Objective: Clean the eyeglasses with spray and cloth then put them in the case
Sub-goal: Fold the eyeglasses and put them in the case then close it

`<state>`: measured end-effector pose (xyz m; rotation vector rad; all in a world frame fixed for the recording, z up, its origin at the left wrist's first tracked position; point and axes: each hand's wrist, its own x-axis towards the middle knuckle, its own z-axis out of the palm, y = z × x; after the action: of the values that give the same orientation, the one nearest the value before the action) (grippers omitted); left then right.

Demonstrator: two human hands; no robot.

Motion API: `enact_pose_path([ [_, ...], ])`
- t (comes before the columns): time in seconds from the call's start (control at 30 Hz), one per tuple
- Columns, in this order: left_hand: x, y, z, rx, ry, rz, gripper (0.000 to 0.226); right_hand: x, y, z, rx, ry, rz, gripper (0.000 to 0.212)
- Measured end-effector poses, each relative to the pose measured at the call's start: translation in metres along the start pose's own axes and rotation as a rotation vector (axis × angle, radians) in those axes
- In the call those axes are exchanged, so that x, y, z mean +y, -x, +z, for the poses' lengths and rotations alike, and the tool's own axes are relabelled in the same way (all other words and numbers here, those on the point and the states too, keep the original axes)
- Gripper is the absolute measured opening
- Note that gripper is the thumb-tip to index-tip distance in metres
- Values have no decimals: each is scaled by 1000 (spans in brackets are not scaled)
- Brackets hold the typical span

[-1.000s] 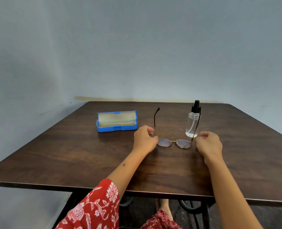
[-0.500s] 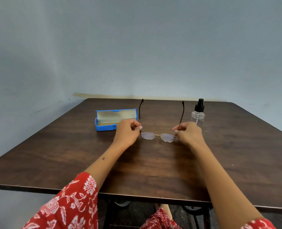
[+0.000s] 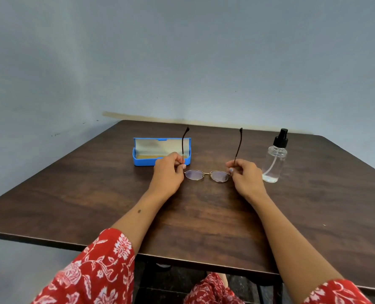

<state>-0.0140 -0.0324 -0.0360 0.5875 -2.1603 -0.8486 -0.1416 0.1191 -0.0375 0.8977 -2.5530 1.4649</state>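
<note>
Thin metal-framed eyeglasses (image 3: 206, 174) sit at the middle of the dark wooden table (image 3: 94, 198), lenses toward me and both temple arms pointing up and away. My left hand (image 3: 168, 172) pinches the left hinge and my right hand (image 3: 245, 176) pinches the right hinge. An open blue eyeglass case (image 3: 147, 161) with a beige lining lies just behind my left hand. A clear spray bottle (image 3: 274, 163) with a black nozzle stands upright to the right of my right hand. No cloth is visible on the table.
The table stands in a corner of plain grey-blue walls (image 3: 182, 62). Its near edge (image 3: 204, 263) runs below my forearms, with my red floral sleeves (image 3: 94, 270) and lap under it.
The view has shifted, so the glasses now sit further from the bottle. My right hand took hold of the right hinge one second ago, and both hands keep their grip now.
</note>
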Motion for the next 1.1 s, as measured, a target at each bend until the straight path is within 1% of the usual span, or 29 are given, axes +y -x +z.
enact_pose_path([
  [0.1,-3,-1,0,-11,-61,38,6,2,1,1,10,-23,-6,22],
  [0.27,0,-3,-1,-26,-179,104,13,4,0,-1,4,-71,-3,20],
  [0.37,4,-3,-3,-61,-244,115,18,4,0,-3,-15,-97,1,19],
  [0.47,8,-2,-3,-126,-344,160,23,5,-1,-8,-62,-135,8,20],
  [0.53,10,-2,-3,-174,-416,186,26,5,-2,-11,-98,-164,27,23],
  [0.63,12,-1,-2,-229,-506,186,29,8,-5,-13,-142,-183,66,39],
  [0.67,12,-1,-2,-235,-522,189,29,10,-5,-13,-156,-195,72,41],
  [0.7,11,-1,-3,-238,-534,195,29,10,-6,-14,-172,-218,77,39],
  [0.8,10,-1,-3,-250,-564,216,30,11,-7,-17,-218,-285,87,24],
  [0.87,9,0,-3,-251,-567,224,30,10,-6,-17,-221,-304,87,22],
  [0.93,9,0,-2,-250,-557,225,32,8,-4,-15,-186,-271,73,21],
  [1.1,6,2,-3,-247,-490,216,34,3,4,-9,-83,-75,-28,20],
])
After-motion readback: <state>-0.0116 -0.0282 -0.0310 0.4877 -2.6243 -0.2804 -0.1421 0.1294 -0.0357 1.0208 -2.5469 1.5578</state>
